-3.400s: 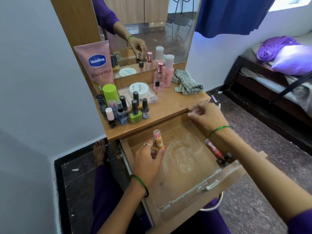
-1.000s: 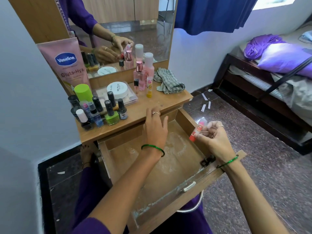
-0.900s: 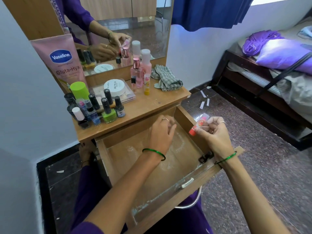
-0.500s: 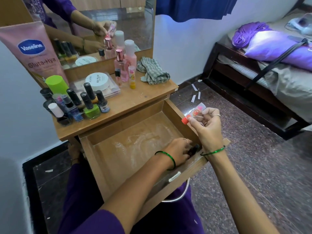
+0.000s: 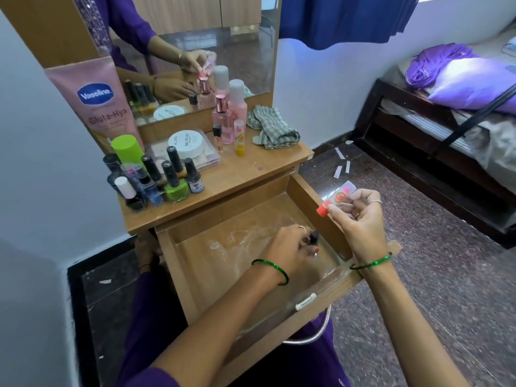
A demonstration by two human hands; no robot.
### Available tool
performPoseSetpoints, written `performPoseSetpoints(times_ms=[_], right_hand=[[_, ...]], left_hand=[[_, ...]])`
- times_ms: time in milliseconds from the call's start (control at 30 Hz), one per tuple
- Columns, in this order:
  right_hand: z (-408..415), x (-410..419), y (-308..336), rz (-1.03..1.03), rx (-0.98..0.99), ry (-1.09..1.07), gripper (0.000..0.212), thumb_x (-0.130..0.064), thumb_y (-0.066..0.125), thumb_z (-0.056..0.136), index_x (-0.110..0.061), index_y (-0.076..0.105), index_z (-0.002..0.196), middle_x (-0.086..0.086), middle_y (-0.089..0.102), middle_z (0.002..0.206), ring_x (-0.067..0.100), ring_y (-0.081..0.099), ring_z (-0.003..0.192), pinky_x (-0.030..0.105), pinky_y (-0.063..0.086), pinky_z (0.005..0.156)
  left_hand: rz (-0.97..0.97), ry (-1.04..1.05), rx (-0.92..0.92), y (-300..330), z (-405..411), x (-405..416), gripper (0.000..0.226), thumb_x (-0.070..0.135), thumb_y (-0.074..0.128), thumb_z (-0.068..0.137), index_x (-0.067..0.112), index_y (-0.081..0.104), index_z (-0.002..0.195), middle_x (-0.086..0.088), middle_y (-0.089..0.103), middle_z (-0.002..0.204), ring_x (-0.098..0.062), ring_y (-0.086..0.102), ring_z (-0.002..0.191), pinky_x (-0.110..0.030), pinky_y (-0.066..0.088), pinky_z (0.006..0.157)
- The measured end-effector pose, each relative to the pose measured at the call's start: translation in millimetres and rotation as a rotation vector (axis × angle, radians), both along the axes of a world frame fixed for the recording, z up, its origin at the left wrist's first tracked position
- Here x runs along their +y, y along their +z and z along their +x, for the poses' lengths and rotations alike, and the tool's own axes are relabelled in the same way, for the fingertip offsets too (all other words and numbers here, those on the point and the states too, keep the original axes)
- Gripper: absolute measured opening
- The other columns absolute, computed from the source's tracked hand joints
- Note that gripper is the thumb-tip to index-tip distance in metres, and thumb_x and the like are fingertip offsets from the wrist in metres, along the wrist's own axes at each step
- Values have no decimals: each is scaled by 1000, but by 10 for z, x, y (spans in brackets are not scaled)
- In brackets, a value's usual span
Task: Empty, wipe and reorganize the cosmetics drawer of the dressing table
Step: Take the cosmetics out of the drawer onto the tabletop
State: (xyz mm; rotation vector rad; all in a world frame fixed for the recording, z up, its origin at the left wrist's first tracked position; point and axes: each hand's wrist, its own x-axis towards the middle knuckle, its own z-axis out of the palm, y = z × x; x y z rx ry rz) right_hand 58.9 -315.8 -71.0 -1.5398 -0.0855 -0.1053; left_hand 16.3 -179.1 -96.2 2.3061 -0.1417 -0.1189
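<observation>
The wooden drawer (image 5: pixel 201 286) is pulled out; its floor is smeared with white powder. My left hand (image 5: pixel 290 248) is inside it near the right wall, fingers closed around a small dark bottle (image 5: pixel 397 237). My right hand (image 5: pixel 358 219) hovers above the drawer's right edge and grips a small clear tube with a red cap (image 5: pixel 336 198). Nail polish bottles (image 5: pixel 164 177), a green-capped Vaseline tube (image 5: pixel 96 99), a white jar (image 5: pixel 185 141), pink bottles (image 5: pixel 226 118) and a checked cloth (image 5: pixel 272 129) stand on the table top (image 5: pixel 251 169).
A mirror (image 5: pixel 223 46) rises behind the table top. White walls close in on the left. A dark bed frame (image 5: pixel 418 152) with purple bedding stands to the right, across speckled floor with paper scraps (image 5: pixel 342 163). A metal handle (image 5: pixel 312 335) hangs under the drawer front.
My left hand went from the drawer's back to its front right corner and closed on the small dark bottle. My right hand kept holding the red-capped tube above the right edge.
</observation>
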Motion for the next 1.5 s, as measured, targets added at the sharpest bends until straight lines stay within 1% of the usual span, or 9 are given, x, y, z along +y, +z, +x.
performPoseSetpoints(times_ms=[167, 267, 367, 533, 667, 767, 900, 1333, 1500], right_hand=[[7, 29, 15, -105, -28, 20, 44, 8, 66, 78, -24, 36, 85, 11, 61, 88, 10, 60, 67, 13, 47, 58], [17, 76, 18, -195, -39, 32, 47, 6, 67, 78, -27, 35, 84, 19, 62, 92, 19, 59, 71, 14, 47, 58], [28, 203, 70, -235, -63, 51, 48, 5, 69, 77, -28, 35, 85, 18, 60, 91, 9, 58, 65, 20, 49, 62], [127, 525, 279, -262, -139, 98, 40, -1, 70, 78, -15, 40, 100, 0, 60, 83, -3, 56, 60, 19, 50, 63], [337, 776, 407, -320, -169, 158, 39, -5, 71, 78, -17, 49, 108, -4, 64, 82, -4, 55, 57, 13, 49, 64], [477, 929, 401, -374, -179, 188, 30, -3, 72, 76, -13, 56, 100, 11, 65, 85, 0, 55, 58, 15, 48, 64], [533, 1043, 409, -442, -184, 167, 28, -2, 73, 76, -12, 55, 94, -8, 49, 78, -1, 49, 55, 5, 45, 58], [598, 1508, 381, -463, -200, 239, 29, 2, 68, 75, -16, 49, 87, -12, 48, 72, 3, 46, 57, 10, 42, 58], [621, 1580, 316, -482, -219, 247, 41, 4, 67, 75, -31, 44, 76, -2, 54, 74, 10, 52, 64, 15, 46, 64]], left_hand=[[37, 273, -152, 468, -16, 565, 19, 27, 68, 85, 10, 68, 93, 0, 64, 87, -10, 59, 78, -20, 47, 71], [100, 444, -213, 792, 48, 865, 20, 32, 66, 87, 13, 62, 83, 5, 54, 75, -7, 50, 70, -21, 37, 66], [184, 531, -243, 988, 218, 1050, 24, 30, 66, 87, 15, 51, 77, 2, 49, 72, -12, 50, 69, -20, 31, 64], [270, 560, -233, 1075, 488, 1167, 28, 27, 73, 81, 8, 65, 100, -15, 64, 101, -31, 59, 96, -38, 48, 80], [346, 563, -142, 1117, 536, 1168, 17, 18, 72, 81, 7, 58, 85, -15, 60, 98, -30, 59, 94, -32, 44, 69], [396, 551, -103, 1137, 520, 1148, 11, 6, 65, 84, 8, 54, 83, -17, 59, 99, -33, 60, 95, -34, 46, 69], [426, 536, -105, 1170, 497, 1058, 13, -3, 56, 87, 1, 57, 100, -20, 58, 107, -36, 59, 99, -38, 47, 74], [437, 532, -57, 1289, 441, 1105, 22, 2, 59, 88, 0, 54, 109, -20, 51, 117, -37, 55, 108, -38, 46, 81], [525, 510, -101, 1358, 347, 1077, 19, 1, 57, 90, 1, 54, 109, -19, 51, 117, -36, 55, 107, -36, 46, 80]])
